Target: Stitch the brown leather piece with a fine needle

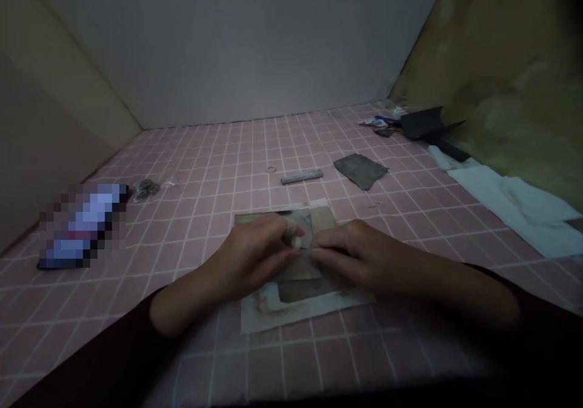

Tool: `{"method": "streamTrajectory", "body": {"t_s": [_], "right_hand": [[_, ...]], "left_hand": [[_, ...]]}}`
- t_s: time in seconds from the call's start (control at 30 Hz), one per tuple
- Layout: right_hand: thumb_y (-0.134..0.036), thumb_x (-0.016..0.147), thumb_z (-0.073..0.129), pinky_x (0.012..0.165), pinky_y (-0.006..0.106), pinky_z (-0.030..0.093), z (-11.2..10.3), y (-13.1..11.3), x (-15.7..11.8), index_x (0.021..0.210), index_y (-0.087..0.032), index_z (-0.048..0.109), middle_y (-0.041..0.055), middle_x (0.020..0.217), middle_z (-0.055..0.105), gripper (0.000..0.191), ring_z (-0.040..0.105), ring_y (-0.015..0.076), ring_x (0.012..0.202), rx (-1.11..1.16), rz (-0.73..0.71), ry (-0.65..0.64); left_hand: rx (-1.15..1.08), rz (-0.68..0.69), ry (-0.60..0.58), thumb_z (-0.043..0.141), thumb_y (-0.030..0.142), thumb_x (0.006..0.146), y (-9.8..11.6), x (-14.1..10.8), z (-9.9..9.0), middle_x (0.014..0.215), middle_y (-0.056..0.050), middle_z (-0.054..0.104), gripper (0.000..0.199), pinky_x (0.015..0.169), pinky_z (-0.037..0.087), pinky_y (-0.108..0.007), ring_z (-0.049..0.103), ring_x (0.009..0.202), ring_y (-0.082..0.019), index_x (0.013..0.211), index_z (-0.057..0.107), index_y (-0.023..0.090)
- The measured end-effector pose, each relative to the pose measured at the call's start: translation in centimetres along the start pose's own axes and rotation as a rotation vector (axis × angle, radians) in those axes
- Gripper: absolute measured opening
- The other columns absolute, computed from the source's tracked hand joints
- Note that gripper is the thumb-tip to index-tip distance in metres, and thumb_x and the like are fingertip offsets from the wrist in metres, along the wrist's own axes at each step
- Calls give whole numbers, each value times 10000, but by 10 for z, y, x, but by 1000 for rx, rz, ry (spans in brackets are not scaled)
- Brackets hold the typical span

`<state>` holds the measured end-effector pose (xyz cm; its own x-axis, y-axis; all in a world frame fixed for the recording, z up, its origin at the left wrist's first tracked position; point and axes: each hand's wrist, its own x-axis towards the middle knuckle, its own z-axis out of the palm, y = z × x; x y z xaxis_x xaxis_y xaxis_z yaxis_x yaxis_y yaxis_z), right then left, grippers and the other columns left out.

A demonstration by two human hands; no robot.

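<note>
My left hand [262, 250] is closed around a small pale piece [297, 242] at its fingertips, above a stained white sheet [259, 320] on the checked cloth. Close by on the right, my right hand [350, 250] has its fingers pressed together near that piece; what they hold, if anything, is hidden. Beneath both hands lie greyish-brown flat pieces [300, 289] on the sheet, partly covered by my fingers.
Beyond the sheet are a pale ring [271, 169], a grey bar [301, 176] and a dark grey sheet [361, 171]. A blurred phone [84, 229] and a bagged bundle [147, 188] lie left. White paper [510, 204] and a black dustpan-like object [423, 125] sit right.
</note>
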<state>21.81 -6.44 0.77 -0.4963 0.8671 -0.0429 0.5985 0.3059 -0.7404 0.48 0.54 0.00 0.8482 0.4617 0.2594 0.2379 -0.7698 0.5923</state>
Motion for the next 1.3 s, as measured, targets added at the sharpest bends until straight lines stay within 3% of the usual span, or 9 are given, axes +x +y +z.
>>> {"method": "streamTrajectory", "body": {"t_s": [0.07, 0.13, 0.3, 0.4, 0.67, 0.9, 1.0, 1.17, 1.3], "right_hand": [[-220, 936, 389, 528, 213, 359, -6, -2, 1, 626, -167, 475, -27, 572, 494, 326, 481, 91, 539, 214, 42, -123], [-219, 936, 387, 523, 210, 361, -8, -3, 2, 610, -165, 470, -28, 557, 491, 341, 477, 88, 526, 258, 46, -158], [-175, 900, 440, 583, 244, 325, 5, 0, 0, 701, -160, 497, -12, 653, 519, 208, 468, 100, 593, -218, -31, 119], [-176, 897, 432, 605, 261, 327, 10, 2, 0, 751, -160, 505, 8, 701, 538, 164, 481, 118, 630, -326, -50, 171], [-200, 923, 401, 515, 212, 327, -8, -3, 2, 603, -161, 476, -30, 548, 492, 331, 467, 83, 519, 171, 43, -126], [-181, 897, 445, 586, 254, 309, 7, 1, 0, 706, -161, 482, -14, 651, 496, 196, 446, 102, 594, -303, -66, 211], [-178, 901, 444, 585, 248, 312, 7, 3, 0, 710, -161, 491, -16, 652, 506, 197, 458, 100, 597, -264, -47, 183], [-179, 910, 438, 522, 211, 311, -4, 0, 0, 631, -158, 504, -37, 570, 486, 288, 463, 77, 536, 38, 12, -33], [-185, 911, 447, 558, 231, 313, 0, 0, 0, 675, -154, 512, -26, 610, 500, 247, 461, 86, 563, -122, -33, 89]], "left_hand": [[43, 53, 22, 557, 228, 894, -1, -1, 2, 947, -43, 639, 176, 747, 452, -262, 599, 861, -150, 1061, 554, 174], [36, 71, 47, 576, 220, 883, -1, -1, 2, 936, -35, 638, 185, 748, 448, -249, 600, 852, -139, 1061, 555, 171], [-101, -63, 3, 574, 259, 887, 3, -1, -3, 859, -11, 639, 105, 704, 449, -226, 604, 790, -120, 908, 568, 156], [-153, -120, -17, 556, 304, 899, 4, 0, -6, 829, -3, 631, 149, 669, 449, -222, 597, 746, -114, 885, 573, 157], [17, 41, 44, 581, 214, 884, 0, 0, 0, 947, -30, 649, 174, 752, 440, -231, 609, 866, -128, 1045, 575, 150], [-223, -130, 20, 562, 298, 899, 4, 1, -6, 835, 0, 622, 148, 664, 444, -210, 588, 740, -102, 885, 577, 151], [-118, -88, 39, 572, 276, 893, 2, 0, -4, 874, -12, 630, 133, 704, 444, -221, 600, 796, -117, 933, 578, 149], [79, 54, 50, 576, 199, 884, -1, -1, -1, 941, -31, 633, 191, 748, 432, -225, 599, 869, -126, 1066, 570, 141], [-62, -18, 36, 568, 232, 892, 3, 0, -4, 899, -15, 639, 116, 729, 441, -213, 603, 829, -112, 963, 580, 141]]}}
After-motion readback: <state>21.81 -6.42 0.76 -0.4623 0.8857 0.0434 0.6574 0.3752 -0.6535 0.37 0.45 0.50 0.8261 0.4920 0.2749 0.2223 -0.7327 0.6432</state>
